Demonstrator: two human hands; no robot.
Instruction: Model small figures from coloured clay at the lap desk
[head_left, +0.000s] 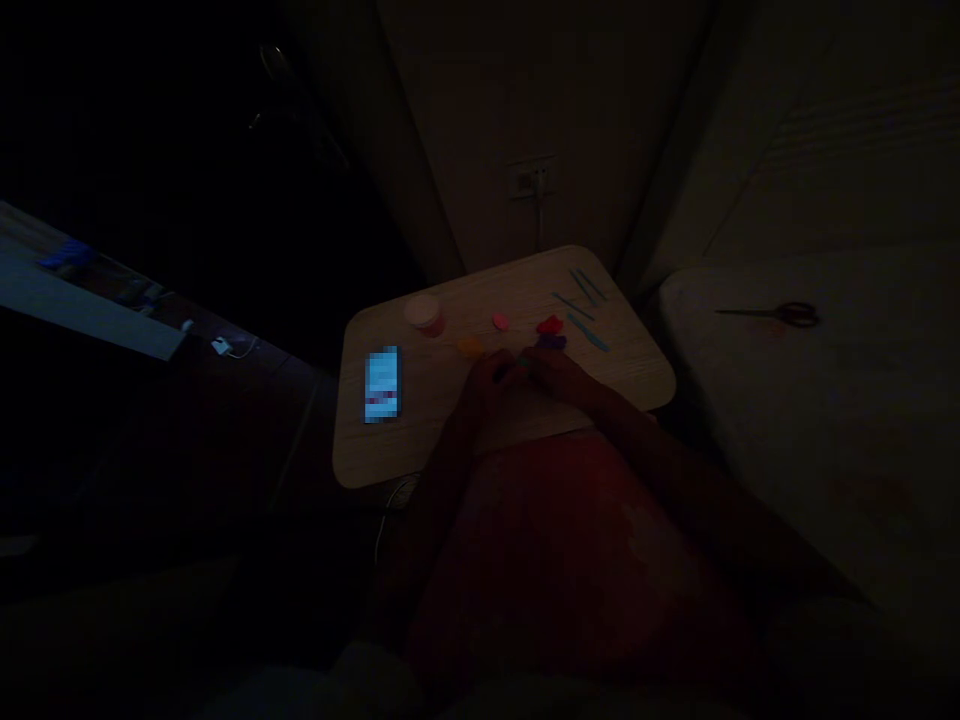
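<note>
Working hands [491, 380] over pale wooden tabletop [382, 450], dim room [480, 130]

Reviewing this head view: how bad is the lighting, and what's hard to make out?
Head view: badly underexposed, so the left hand and right hand are dim and whatever they touch is unclear; the phone screen is the brightest spot and is pixelated; the scissors at right barely show.
</note>
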